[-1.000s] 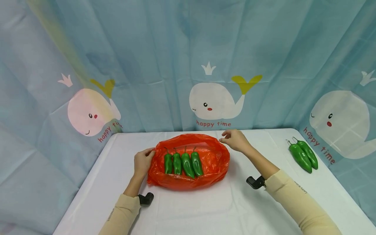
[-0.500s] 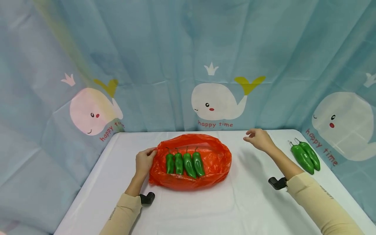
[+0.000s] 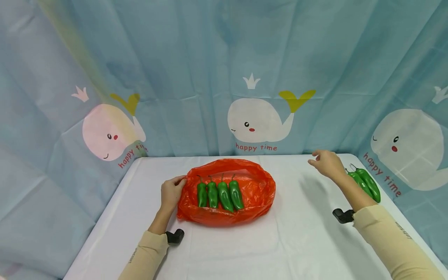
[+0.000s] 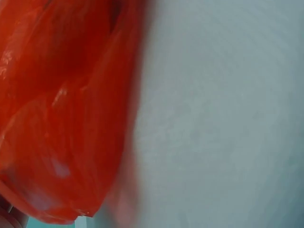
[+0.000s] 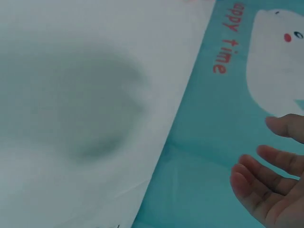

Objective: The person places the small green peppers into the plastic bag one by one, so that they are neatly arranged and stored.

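A red plastic bag (image 3: 257, 198) lies spread open on the white table, its rim rolled outward. Inside it several green chili peppers (image 3: 225, 196) lie side by side, stems toward the back. My left hand (image 3: 171, 192) pinches the bag's left rim; in the left wrist view the red film (image 4: 71, 109) fills the left side, with a bit of the fingers in the lower corner. My right hand (image 3: 328, 163) is in the air with relaxed fingers and holds nothing. Two more green peppers (image 3: 370, 184) lie at the table's right, partly hidden behind my right wrist.
White cloth covers the table (image 3: 238, 252). Blue curtains (image 3: 196, 124) with whale prints stand along its back and sides. Black wrist mounts (image 3: 343, 216) sit on both forearms, and the right hand's shadow falls on the cloth.
My right hand has moved away from the bag's right rim, going right to beside the two loose peppers. The left hand stays at the bag's left rim, and the bag lies as before.
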`<state>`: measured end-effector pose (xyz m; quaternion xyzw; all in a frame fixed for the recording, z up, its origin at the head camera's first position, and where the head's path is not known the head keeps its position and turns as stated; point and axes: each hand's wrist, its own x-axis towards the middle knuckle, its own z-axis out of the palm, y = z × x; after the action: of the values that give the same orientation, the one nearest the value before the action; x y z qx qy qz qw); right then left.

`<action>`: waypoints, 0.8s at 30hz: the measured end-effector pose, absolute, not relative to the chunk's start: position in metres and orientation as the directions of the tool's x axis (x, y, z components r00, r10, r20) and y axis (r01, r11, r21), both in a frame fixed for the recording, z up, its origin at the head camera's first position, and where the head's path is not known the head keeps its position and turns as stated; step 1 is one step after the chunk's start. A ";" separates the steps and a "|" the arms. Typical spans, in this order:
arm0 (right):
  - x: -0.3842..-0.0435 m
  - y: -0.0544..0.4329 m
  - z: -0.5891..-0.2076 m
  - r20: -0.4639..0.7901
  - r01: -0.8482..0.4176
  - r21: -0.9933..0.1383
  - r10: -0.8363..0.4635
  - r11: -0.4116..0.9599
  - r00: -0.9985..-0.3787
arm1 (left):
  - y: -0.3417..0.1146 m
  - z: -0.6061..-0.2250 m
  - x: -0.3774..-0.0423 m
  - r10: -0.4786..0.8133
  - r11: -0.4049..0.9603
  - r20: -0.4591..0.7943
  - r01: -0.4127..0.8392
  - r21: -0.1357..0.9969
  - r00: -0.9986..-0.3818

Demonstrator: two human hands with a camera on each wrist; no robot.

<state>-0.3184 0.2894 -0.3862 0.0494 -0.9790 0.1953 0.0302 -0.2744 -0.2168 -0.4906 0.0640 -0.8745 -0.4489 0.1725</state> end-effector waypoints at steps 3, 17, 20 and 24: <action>-0.319 0.297 -0.388 0.064 -0.081 -0.367 -0.062 0.926 -0.996 | -0.217 -0.490 -0.274 -0.266 0.590 0.247 0.046 0.806 -0.932; -0.318 0.329 -0.407 0.026 0.023 -0.265 0.030 0.964 -0.999 | -0.217 -0.491 -0.275 -0.273 0.577 0.234 0.036 0.816 -0.933; -0.317 0.334 -0.409 0.039 0.017 -0.256 0.028 0.966 -0.999 | -0.217 -0.490 -0.275 -0.272 0.573 0.226 0.031 0.819 -0.936; -0.316 0.339 -0.412 0.054 0.019 -0.247 0.033 0.969 -0.998 | -0.217 -0.490 -0.276 -0.269 0.572 0.220 0.028 0.820 -0.938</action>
<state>-0.3159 0.3387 -0.4117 -0.0130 -0.9918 0.1242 0.0288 -0.2762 -0.2171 -0.4898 0.0691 -0.8716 -0.4575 0.1623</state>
